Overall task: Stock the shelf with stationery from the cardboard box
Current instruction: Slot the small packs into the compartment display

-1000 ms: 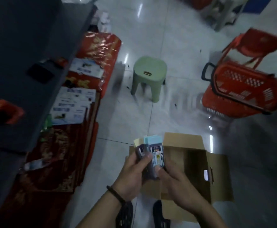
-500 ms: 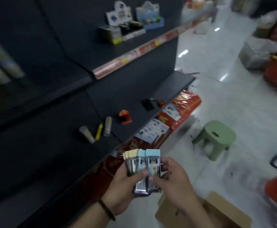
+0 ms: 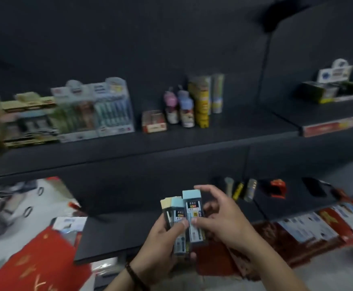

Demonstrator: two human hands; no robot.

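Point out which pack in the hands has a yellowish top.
The leftmost pack, held in the left hand: its top is pale yellow, while the other two packs to its right have light blue tops.

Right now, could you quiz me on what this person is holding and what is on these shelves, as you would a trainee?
1. True or false: the left hand alone holds the slim packs.
2. The caps on top of those packs are mostly: A red, B pale blue and cream, C black.
3. Does the small red item lie on the upper shelf or the lower shelf?

Key
1. False: the right hand pinches them too.
2. B.
3. Lower.
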